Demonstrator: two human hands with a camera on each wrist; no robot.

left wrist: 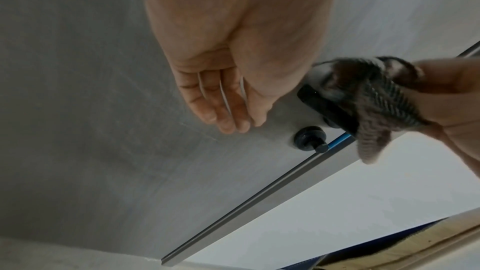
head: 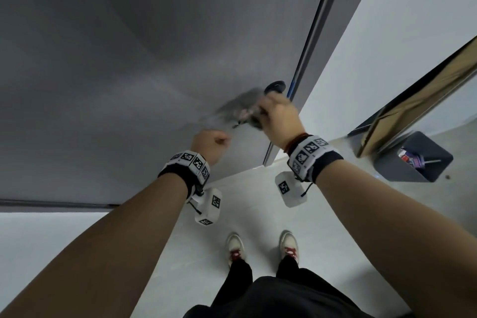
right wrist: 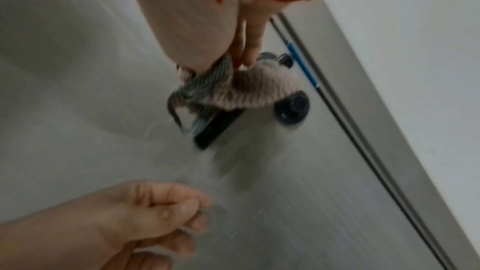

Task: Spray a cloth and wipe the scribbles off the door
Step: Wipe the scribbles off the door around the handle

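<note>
The grey door (head: 129, 59) fills the left of the head view. My right hand (head: 255, 113) grips a bunched grey ribbed cloth (head: 240, 106) and presses it on the door at the black lever handle (right wrist: 218, 128). The cloth (right wrist: 259, 91) drapes over the handle's upper part, beside the round lock knob (right wrist: 292, 110). My left hand (head: 222, 141) hovers just below and left of the cloth, fingers loosely curled and holding nothing (left wrist: 233, 124). No scribbles show plainly; the wiped patch is blurred. No spray bottle is in view.
The door's edge and frame (head: 309, 46) run up on the right, next to a white wall (head: 387, 33). A dark bin (head: 413, 160) with rubbish stands on the floor at right, beside leaning cardboard (head: 418, 100). My feet (head: 260, 248) stand close to the door.
</note>
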